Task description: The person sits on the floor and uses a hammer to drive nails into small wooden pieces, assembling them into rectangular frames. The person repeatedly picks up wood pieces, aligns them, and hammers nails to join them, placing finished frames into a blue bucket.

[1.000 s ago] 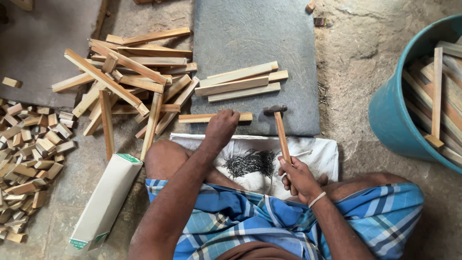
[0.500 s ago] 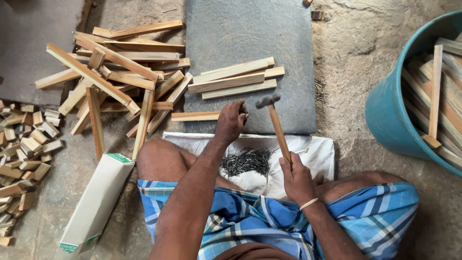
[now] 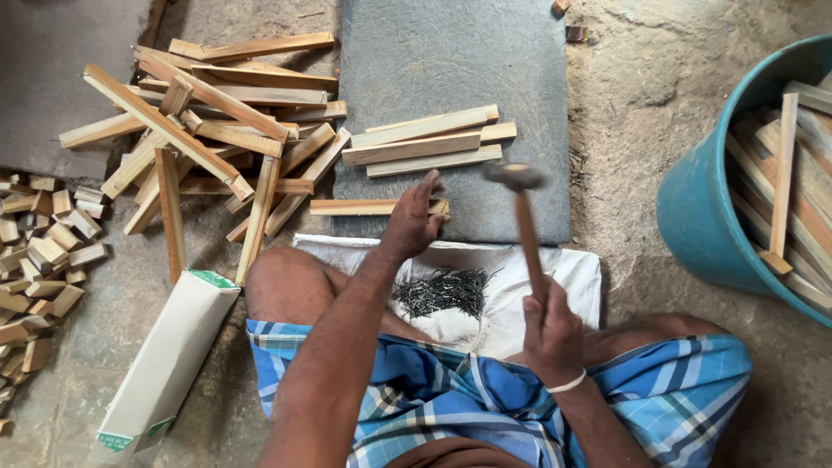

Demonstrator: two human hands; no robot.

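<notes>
My left hand (image 3: 412, 221) presses on a thin wooden strip (image 3: 351, 207) lying at the near edge of a dark stone slab (image 3: 451, 65). My right hand (image 3: 550, 334) grips the wooden handle of a hammer (image 3: 523, 212), whose metal head hangs blurred above the slab just right of the strip's end. Three longer wooden strips (image 3: 425, 139) lie stacked on the slab beyond my left hand. A heap of small dark nails (image 3: 440, 292) rests on a white cloth (image 3: 572, 273) between my knees.
A jumbled pile of wooden strips (image 3: 208, 130) lies left of the slab. Small wood blocks (image 3: 43, 251) are heaped at far left. A long white carton (image 3: 165, 364) leans by my left knee. A teal bucket (image 3: 693, 217) holding strips stands at right.
The hammer has swung up and to the right, its head now lifted over the slab. My left hand has stayed on the thin strip.
</notes>
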